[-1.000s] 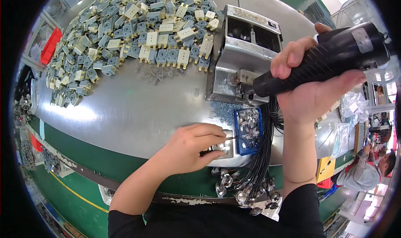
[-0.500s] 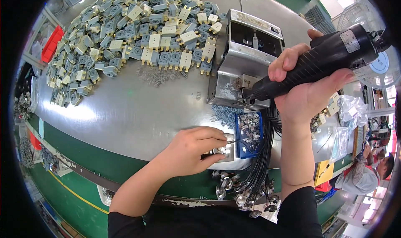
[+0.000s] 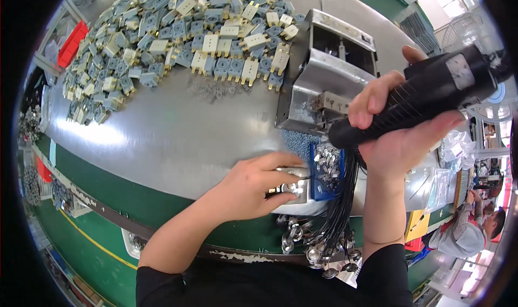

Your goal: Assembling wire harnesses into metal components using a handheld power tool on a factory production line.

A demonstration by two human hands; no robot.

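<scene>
My right hand [image 3: 396, 150] is wrapped around a thick black electric screwdriver [image 3: 418, 94]. Its front end points left, just in front of a metal box-shaped screw feeder [image 3: 332, 75]; the bit is hard to make out. At the table's near edge, my left hand [image 3: 253, 183] has thumb and fingers closed around a small shiny metal part [image 3: 290, 188] with a black wire running from it. The part rests on a small metal block [image 3: 302, 191], and the fingers cover much of it. Right beside the block is a blue tray [image 3: 324, 192] of small metal pieces.
Grey and cream plug-like housings [image 3: 210, 43] cover the far left of the table, with loose springs [image 3: 216, 87] before them. Screws [image 3: 298, 142] lie under the feeder. Black cables [image 3: 342, 204] hang over the near edge, ending in round metal parts [image 3: 313, 253]. Another person [image 3: 467, 234] sits at right.
The screwdriver has come away from the feeder's front toward me and tilted slightly. My left hand stays on the metal part. The whole view has shifted a little.
</scene>
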